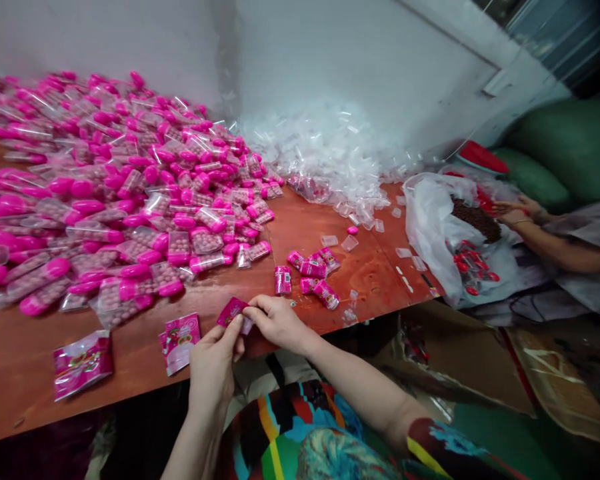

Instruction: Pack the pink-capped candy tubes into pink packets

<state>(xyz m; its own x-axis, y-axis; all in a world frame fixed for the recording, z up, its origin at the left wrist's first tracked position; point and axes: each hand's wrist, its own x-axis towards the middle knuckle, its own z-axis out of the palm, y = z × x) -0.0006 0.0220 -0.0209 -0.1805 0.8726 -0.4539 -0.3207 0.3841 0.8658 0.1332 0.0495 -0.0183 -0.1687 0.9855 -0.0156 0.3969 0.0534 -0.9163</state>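
Note:
Both my hands are at the front edge of the table, pinching one small pink printed wrapper (230, 311) between the fingertips. My left hand (214, 363) grips its lower edge and my right hand (276, 323) its right side; fingers cover part of it. Left of my hands lies a small stack of pink printed wrappers (183, 341). Farther left is a larger bundle of similar wrappers (83, 365). Just beyond my right hand, several small pink-wrapped packs (314, 268) lie in a loose group.
A big heap of clear containers with pink caps and pinkish balls (145, 187) covers the table's (300, 220) left. Empty-looking clear containers (330, 150) pile against the wall. At right, another person's hands (513, 210) are at a white plastic bag (425, 200) with brown pellets and red-capped containers.

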